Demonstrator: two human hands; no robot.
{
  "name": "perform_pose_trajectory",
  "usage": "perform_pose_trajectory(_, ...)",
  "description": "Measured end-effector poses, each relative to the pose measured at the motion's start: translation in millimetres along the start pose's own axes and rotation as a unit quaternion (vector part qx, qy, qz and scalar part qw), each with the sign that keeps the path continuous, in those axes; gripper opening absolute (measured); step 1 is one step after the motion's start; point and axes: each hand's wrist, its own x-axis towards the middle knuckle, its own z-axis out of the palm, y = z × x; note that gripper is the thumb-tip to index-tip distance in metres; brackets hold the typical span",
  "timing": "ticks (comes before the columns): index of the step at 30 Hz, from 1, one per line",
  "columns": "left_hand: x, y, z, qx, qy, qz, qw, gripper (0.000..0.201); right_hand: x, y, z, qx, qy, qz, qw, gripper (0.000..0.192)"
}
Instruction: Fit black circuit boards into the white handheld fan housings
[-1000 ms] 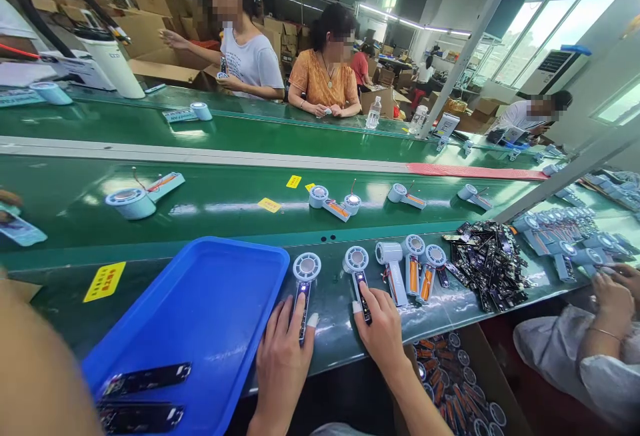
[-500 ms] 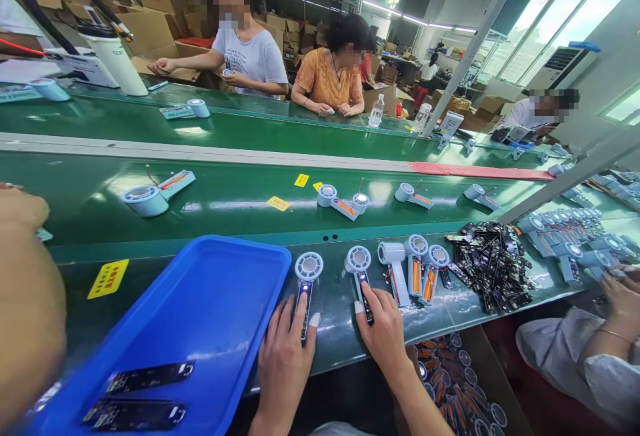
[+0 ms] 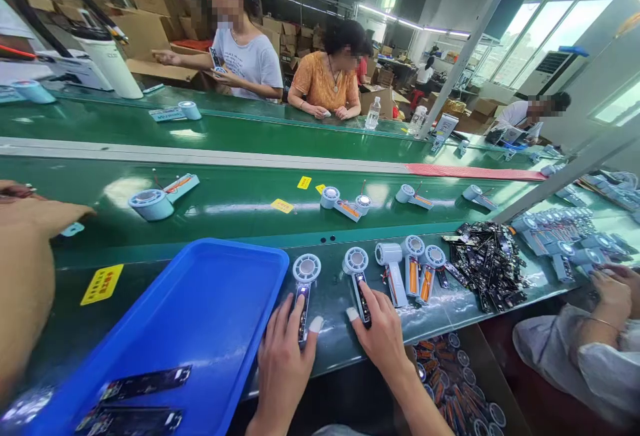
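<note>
A light-blue handheld fan [image 3: 307, 268] lies on the bench with a dark circuit board showing in its handle and a small light glowing on it. The index finger of my left hand [image 3: 286, 353] rests on that board, thumb spread to the side. To the right is a second handheld fan [image 3: 355, 260], its handle also filled by a circuit board. My right hand [image 3: 383, 326] touches this board with the index finger, the thumb held apart on the left. White covers sit on both thumb tips. Neither hand is wrapped round a fan.
A blue tray [image 3: 200, 289] with several circuit boards stands at left. Right of my hands lie more fans [image 3: 395, 283] and a heap of circuit boards [image 3: 487, 266]. A green conveyor belt [image 3: 240, 189] carries fans. Co-workers' arms [image 3: 30, 256] reach in at both sides.
My thumbs have shifted slightly, and both index fingers stay on the boards. At left, a co-worker's arm has moved further over the belt. The view has shifted a little.
</note>
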Motion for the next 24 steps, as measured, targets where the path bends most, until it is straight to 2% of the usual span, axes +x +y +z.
perform_pose_trajectory(5, 14.5, 6.1, 4.8, -0.185, -0.027, -0.071, 0.98, 0.043, 14.0, -41.5, -2.4, -0.037, -0.105, 0.063, 0.992, 0.058)
perform_pose_trajectory(8, 27.4, 8.2, 10.5, -0.295, -0.072, -0.147, 0.941, 0.049, 32.1, -65.3, 9.3, -0.07, -0.145, 0.092, 0.983, 0.048)
perform_pose_trajectory(11, 31.7, 4.8, 16.0, -0.382, -0.078, -0.225, 0.893, 0.06, 47.7, -70.5, 16.6, -0.117, -0.179, 0.114, 0.97, 0.035)
perform_pose_trajectory(13, 27.3, 1.8, 19.7, -0.393, -0.044, -0.243, 0.885, 0.06, 56.3, -62.6, 12.6, -0.114, -0.189, 0.106, 0.97, 0.028)
perform_pose_trajectory(17, 14.3, 1.2, 25.9, -0.348, 0.015, -0.184, 0.919, 0.047, 90.9, -31.2, -14.4, -0.027, -0.207, 0.061, 0.976, 0.018)
perform_pose_trajectory(21, 16.2, 5.5, 25.7, -0.31, 0.007, -0.118, 0.944, 0.04, 169.9, 2.8, -39.8, -0.072, -0.168, 0.089, 0.979, 0.022)
perform_pose_trajectory(24, 22.0, 7.3, 24.0, -0.284, 0.0, -0.098, 0.954, 0.038, 235.3, 27.1, -46.7, -0.126, -0.142, 0.138, 0.972, 0.027)
